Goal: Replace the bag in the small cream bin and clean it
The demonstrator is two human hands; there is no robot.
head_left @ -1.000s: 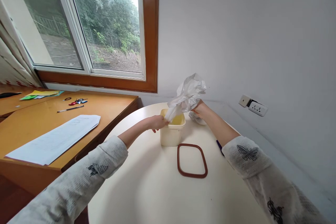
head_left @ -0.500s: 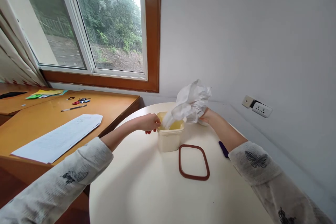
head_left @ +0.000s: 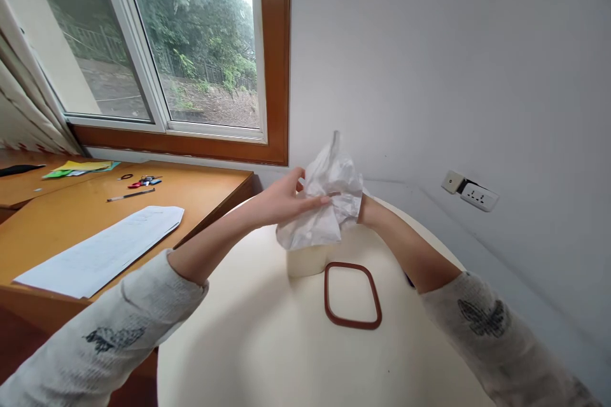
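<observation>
A thin white plastic bag (head_left: 329,172) is bunched above a small cream-coloured bin (head_left: 305,262) on the round table, its lower part draped over the bin and hiding the opening. My left hand (head_left: 286,197) reaches in from the left with its fingers stretched out and apart against the bag's near side. On the other side, my right hand is hidden behind or inside the bag; only the wrist (head_left: 367,210) shows, so its fingers cannot be made out. Just in front of the bin lies a brown rounded-rectangular ring (head_left: 353,324).
The round cream table (head_left: 267,356) stands against the wall. At the left, a wooden desk (head_left: 210,194) holds sheets of paper (head_left: 105,251), a pen (head_left: 131,195), keys (head_left: 146,182) and coloured papers (head_left: 79,166). Wall sockets (head_left: 478,196) are at the right.
My left hand has left the bin's rim, risen and come onto the bag. The bag has moved left over the bin, covering its yellow inside. My right hand has gone out of sight in the bag.
</observation>
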